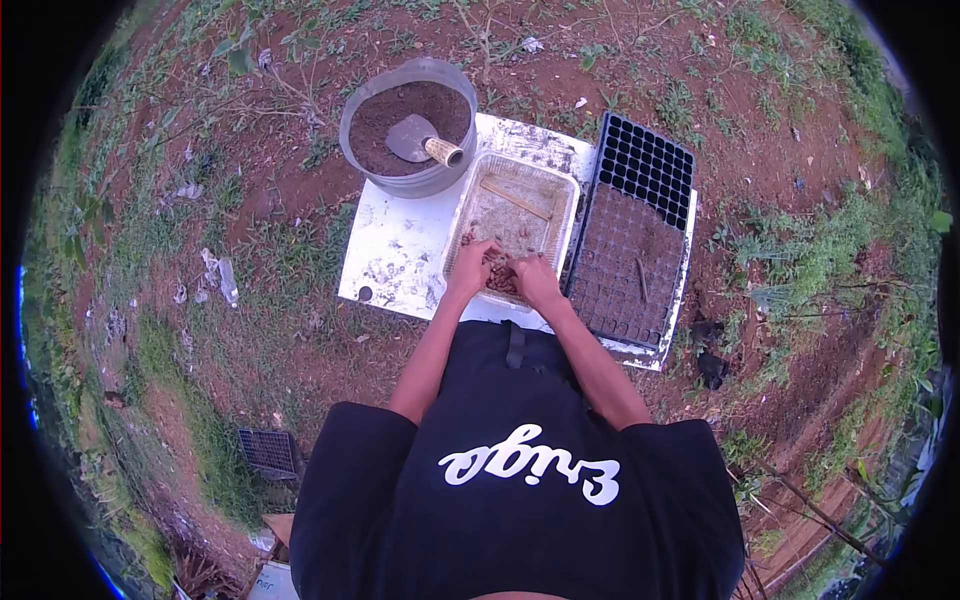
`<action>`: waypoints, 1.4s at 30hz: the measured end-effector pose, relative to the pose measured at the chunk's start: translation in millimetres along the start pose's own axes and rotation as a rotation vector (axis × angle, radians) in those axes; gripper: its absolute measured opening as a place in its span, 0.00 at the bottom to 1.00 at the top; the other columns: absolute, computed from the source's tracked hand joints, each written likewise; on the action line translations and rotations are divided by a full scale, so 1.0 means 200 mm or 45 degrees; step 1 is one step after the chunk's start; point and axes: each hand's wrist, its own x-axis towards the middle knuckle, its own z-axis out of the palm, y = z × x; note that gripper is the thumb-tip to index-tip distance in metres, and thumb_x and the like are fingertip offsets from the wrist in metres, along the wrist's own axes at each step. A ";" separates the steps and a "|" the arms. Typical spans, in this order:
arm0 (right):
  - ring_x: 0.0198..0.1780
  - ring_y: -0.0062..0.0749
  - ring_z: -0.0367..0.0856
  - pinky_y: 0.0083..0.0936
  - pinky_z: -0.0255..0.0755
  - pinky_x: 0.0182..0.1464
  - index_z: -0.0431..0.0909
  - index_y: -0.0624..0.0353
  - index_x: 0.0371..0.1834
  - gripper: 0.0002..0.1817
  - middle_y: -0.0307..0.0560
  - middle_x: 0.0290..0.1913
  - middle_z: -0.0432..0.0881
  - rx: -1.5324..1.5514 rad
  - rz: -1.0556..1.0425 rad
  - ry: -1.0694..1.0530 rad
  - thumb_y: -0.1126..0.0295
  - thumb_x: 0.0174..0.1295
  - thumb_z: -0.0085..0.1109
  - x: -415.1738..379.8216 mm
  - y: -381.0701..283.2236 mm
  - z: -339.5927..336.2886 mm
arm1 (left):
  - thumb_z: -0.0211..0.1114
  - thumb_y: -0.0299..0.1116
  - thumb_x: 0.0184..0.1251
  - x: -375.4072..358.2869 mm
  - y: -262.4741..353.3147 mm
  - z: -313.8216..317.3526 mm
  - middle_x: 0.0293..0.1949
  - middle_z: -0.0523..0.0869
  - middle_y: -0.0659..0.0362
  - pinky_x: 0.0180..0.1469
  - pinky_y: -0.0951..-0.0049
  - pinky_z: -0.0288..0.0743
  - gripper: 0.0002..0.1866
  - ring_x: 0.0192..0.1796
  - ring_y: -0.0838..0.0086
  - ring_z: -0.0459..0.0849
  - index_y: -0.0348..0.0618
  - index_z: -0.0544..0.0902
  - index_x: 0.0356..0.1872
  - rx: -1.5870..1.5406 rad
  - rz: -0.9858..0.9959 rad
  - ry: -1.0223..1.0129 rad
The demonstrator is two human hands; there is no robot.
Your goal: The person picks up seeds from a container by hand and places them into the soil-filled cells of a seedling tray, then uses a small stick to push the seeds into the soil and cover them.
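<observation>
A shallow rectangular tray (565,215) stands on a white board, with a small heap of reddish-brown seeds (503,278) at its near end. My left hand (476,266) reaches into the tray at the heap's left side, its fingers curled together. Opposite it, my right hand (536,279) is closed with knuckles up, at the heap's right edge. What the fingertips of either hand hold is too small to make out. Farther up the tray lies a flat wooden stick (516,198), apart from both hands.
A grey tub (355,165) of dark soil holds a trowel (425,143). Right of the tray lies a black seedling tray (620,265), mostly soil-filled, with a short stick (642,280) on it. The white board (395,240) rests over weedy ground; another cell tray (268,452) lies lower left.
</observation>
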 end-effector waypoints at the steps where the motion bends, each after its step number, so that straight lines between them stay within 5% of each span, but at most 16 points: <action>1: 0.48 0.50 0.82 0.45 0.72 0.57 0.83 0.56 0.39 0.11 0.50 0.38 0.86 0.014 0.027 -0.005 0.73 0.51 0.65 -0.01 -0.02 -0.02 | 0.56 0.11 0.50 0.00 0.00 0.00 0.36 0.86 0.47 0.42 0.68 0.78 0.19 0.36 0.60 0.86 0.36 0.83 0.44 -0.048 0.010 0.023; 6: 0.42 0.44 0.85 0.37 0.77 0.51 0.82 0.61 0.39 0.10 0.50 0.35 0.87 0.457 0.011 0.104 0.75 0.53 0.67 0.01 0.01 -0.06 | 0.63 0.18 0.59 -0.01 0.10 -0.04 0.38 0.88 0.53 0.43 0.72 0.77 0.13 0.38 0.72 0.85 0.37 0.84 0.45 -0.176 -0.048 0.016; 9: 0.37 0.17 0.82 0.15 0.73 0.38 0.82 0.66 0.38 0.10 0.42 0.32 0.86 1.563 0.386 0.176 0.71 0.60 0.69 0.01 -0.02 -0.13 | 0.68 0.25 0.63 -0.03 0.15 -0.07 0.39 0.89 0.58 0.43 0.75 0.76 0.11 0.39 0.77 0.84 0.38 0.85 0.46 -0.416 -0.046 0.054; 14: 0.36 0.20 0.79 0.19 0.73 0.40 0.81 0.62 0.44 0.09 0.39 0.37 0.83 1.966 0.620 0.106 0.72 0.64 0.66 -0.04 -0.01 -0.13 | 0.73 0.32 0.61 -0.07 0.19 -0.08 0.40 0.89 0.61 0.43 0.77 0.75 0.12 0.40 0.81 0.83 0.39 0.88 0.44 -0.582 -0.101 0.024; 16: 0.40 0.23 0.81 0.22 0.76 0.43 0.81 0.63 0.45 0.09 0.41 0.40 0.83 2.213 0.635 0.071 0.72 0.65 0.65 -0.07 -0.02 -0.12 | 0.75 0.33 0.59 -0.08 0.25 -0.08 0.39 0.89 0.60 0.44 0.78 0.75 0.11 0.39 0.80 0.83 0.39 0.89 0.40 -0.515 0.076 0.030; 22: 0.42 0.26 0.83 0.23 0.78 0.46 0.82 0.65 0.45 0.09 0.44 0.40 0.85 2.357 0.690 0.122 0.73 0.65 0.65 -0.10 -0.04 -0.12 | 0.75 0.33 0.58 -0.08 0.24 -0.07 0.34 0.89 0.60 0.44 0.78 0.76 0.11 0.37 0.80 0.83 0.37 0.89 0.38 -0.536 0.030 0.007; 31: 0.39 0.22 0.83 0.19 0.76 0.45 0.82 0.65 0.45 0.10 0.44 0.38 0.86 1.853 0.493 0.258 0.74 0.61 0.68 -0.11 -0.09 -0.15 | 0.71 0.35 0.66 -0.08 0.23 -0.07 0.30 0.87 0.63 0.37 0.80 0.73 0.11 0.33 0.84 0.79 0.36 0.88 0.38 -0.530 -0.211 -0.024; 36: 0.37 0.22 0.84 0.20 0.76 0.43 0.83 0.65 0.44 0.11 0.46 0.36 0.87 1.560 0.472 0.254 0.74 0.60 0.68 -0.09 -0.03 -0.13 | 0.70 0.36 0.67 -0.07 0.14 -0.02 0.31 0.87 0.62 0.38 0.79 0.74 0.11 0.34 0.83 0.81 0.37 0.86 0.40 -0.381 -0.091 0.091; 38: 0.35 0.20 0.83 0.21 0.75 0.41 0.83 0.65 0.41 0.10 0.47 0.34 0.87 1.020 0.451 0.413 0.72 0.59 0.68 -0.08 -0.04 -0.18 | 0.68 0.35 0.68 -0.06 0.13 -0.01 0.32 0.87 0.60 0.38 0.76 0.76 0.13 0.34 0.80 0.84 0.37 0.83 0.46 -0.352 -0.052 0.238; 40: 0.36 0.29 0.86 0.28 0.76 0.42 0.84 0.64 0.39 0.07 0.52 0.34 0.87 0.979 0.437 0.435 0.77 0.57 0.65 -0.07 -0.05 -0.16 | 0.68 0.32 0.66 -0.10 0.22 -0.09 0.33 0.87 0.57 0.37 0.73 0.77 0.13 0.32 0.76 0.84 0.40 0.81 0.49 -0.119 -0.124 0.208; 42: 0.39 0.44 0.85 0.40 0.77 0.44 0.85 0.61 0.38 0.09 0.55 0.35 0.86 0.400 0.139 0.518 0.80 0.52 0.63 -0.05 -0.04 -0.10 | 0.68 0.29 0.61 -0.10 0.22 -0.11 0.36 0.86 0.51 0.41 0.63 0.78 0.13 0.38 0.62 0.87 0.40 0.81 0.47 0.005 -0.190 0.159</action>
